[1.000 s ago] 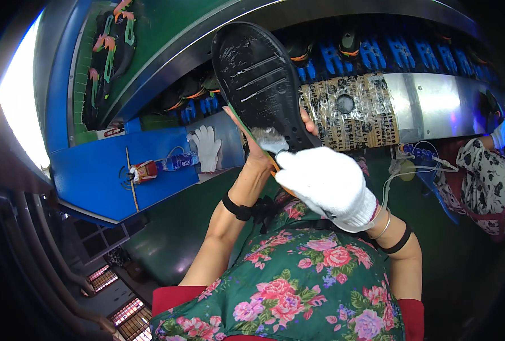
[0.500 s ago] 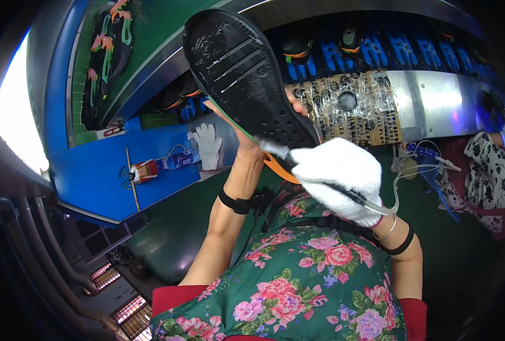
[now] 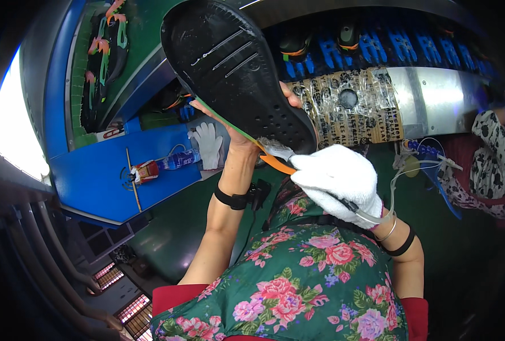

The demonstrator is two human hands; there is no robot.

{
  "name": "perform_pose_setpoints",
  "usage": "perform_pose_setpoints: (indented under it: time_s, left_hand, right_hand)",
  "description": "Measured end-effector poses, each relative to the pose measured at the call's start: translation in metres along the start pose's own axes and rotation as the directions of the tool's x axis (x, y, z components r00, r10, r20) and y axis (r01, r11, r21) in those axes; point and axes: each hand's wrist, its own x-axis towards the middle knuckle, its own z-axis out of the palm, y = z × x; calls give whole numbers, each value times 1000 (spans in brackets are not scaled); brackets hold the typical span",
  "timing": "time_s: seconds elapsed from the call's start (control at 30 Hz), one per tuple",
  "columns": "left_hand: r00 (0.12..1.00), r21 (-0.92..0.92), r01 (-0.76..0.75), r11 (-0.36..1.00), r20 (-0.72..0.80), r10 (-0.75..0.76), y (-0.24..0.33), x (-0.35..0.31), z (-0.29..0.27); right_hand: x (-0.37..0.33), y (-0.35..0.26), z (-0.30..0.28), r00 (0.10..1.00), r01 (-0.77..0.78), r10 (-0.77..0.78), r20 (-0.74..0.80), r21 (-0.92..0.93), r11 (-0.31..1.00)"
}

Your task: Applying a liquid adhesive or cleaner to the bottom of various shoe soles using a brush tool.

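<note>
My bare left hand (image 3: 242,138) grips a large black shoe sole (image 3: 230,71) from beneath, with fingertips showing at both its edges. Grooved lines, small round holes and shiny wet streaks mark the sole's upturned face. A strip of green and orange runs along its near-left edge, and an orange tongue (image 3: 277,165) juts out by the narrow end. In a white knit glove, my right hand (image 3: 339,181) is closed round a brush (image 3: 276,150) with a clear tube (image 3: 372,218) behind it. The bristles touch the sole's edge near the narrow end.
A blue table (image 3: 99,182) at left bears a spare white glove (image 3: 209,145), a bottle (image 3: 178,160) and a thin stick (image 3: 133,184). Ahead are a taped cardboard sheet (image 3: 372,122), a metal ledge (image 3: 434,102) and blue racks (image 3: 403,48) with shoes. Patterned cloth (image 3: 485,159) hangs right.
The sole has shifted left and slightly up with my left hand. The brush has swung its bristles from the sole's left side to the edge near the orange tongue.
</note>
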Motion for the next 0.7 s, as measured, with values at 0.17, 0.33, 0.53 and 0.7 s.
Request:
perform_pose_setpoints:
  time_s: [0.17,0.33,0.53,0.7]
  left_hand:
    - [999,36,-9,999,38,8,4,3,2]
    - [998,52,-37,998,62,34,8,5,7]
    - [995,49,-45,998,96,40,11,9,10]
    - [993,60,-29,998,115,22,13,11,10]
  right_hand:
    - [-3,-1,-2,977,-168,182,-115,121,978]
    - [-5,-3,-3,998,-56,56,6,50,997]
    - [-6,-4,-3,990,-126,131,-50,90,988]
    - [-8,-6,-1,979,-168,184,-86,166,972]
